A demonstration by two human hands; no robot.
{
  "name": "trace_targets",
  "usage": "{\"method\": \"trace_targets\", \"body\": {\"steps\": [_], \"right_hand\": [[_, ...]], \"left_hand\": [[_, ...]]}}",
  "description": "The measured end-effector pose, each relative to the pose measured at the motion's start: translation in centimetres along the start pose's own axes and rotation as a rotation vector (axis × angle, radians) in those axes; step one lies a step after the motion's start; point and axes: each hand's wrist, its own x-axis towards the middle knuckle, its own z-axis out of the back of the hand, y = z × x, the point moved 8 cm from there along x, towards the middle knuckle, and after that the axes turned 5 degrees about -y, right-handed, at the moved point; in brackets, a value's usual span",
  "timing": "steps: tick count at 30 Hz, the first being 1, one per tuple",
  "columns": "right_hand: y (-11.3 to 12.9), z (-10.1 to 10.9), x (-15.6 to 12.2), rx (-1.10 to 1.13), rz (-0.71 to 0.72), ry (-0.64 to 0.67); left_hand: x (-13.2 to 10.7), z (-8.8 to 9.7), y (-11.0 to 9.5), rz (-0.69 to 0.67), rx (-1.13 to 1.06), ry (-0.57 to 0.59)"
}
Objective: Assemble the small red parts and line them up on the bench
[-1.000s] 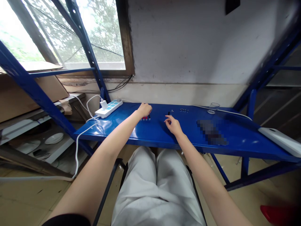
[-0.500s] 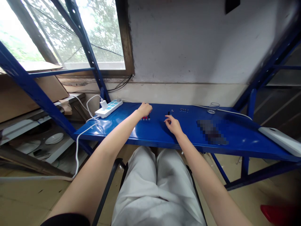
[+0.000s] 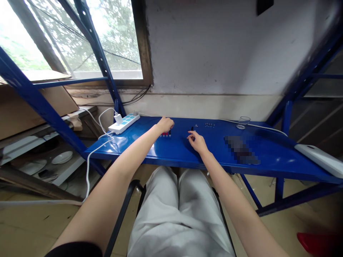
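Note:
My left hand is held over the table, fingers curled together and tips pointing down to the right. Whatever it pinches, if anything, is hidden from me. Just below it stands a row of several small red and black cylinders, partly covered by the hand. To the right, my right hand hovers low over the tabletop with loosely bent fingers, index and thumb apart and nothing visible between them. A short black piece lies just beyond its fingertips, beside a tiny clear or silvery bit. Several small metal pieces are lined up farther right.
The blue metal table runs along the wall. A white power strip with a plugged-in charger is at the left. At the right are a clear glass, a blurred-out flat object and a white device.
My left hand has shifted very slightly to the right. My right hand and the things on the table look the same.

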Motion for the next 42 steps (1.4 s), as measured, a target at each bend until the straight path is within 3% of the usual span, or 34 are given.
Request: {"method": "trace_targets", "body": {"steps": [15,19,22,24,32,37,42], "right_hand": [[0.4,0.7,-0.1,-0.015,-0.040,-0.036],[-0.4,2.5,-0.2,-0.087,-0.144,-0.225],[-1.4,4.2,-0.6,-0.141,-0.251,-0.418],[-2.0,4.6,-0.8,-0.172,-0.292,-0.464],[-3.3,2.6,-0.5,-0.245,-0.348,-0.300],[-3.3,1.9,-0.3,-0.275,-0.340,-0.211],[-3.7,1.3,0.0,-0.287,-0.316,-0.172]], "left_hand": [[0.1,-0.3,0.2,0.028,-0.042,0.014],[0.2,0.8,-0.6,0.022,-0.109,-0.115],[0.3,1.6,-2.2,0.001,-0.202,-0.245],[0.6,1.2,-3.6,-0.014,-0.252,-0.276],[2.5,-4.3,-7.2,0.150,-0.355,-0.160],[3.7,-5.1,-8.4,0.190,-0.362,-0.248],[4.5,-5.3,-8.9,0.220,-0.319,-0.241]]}}
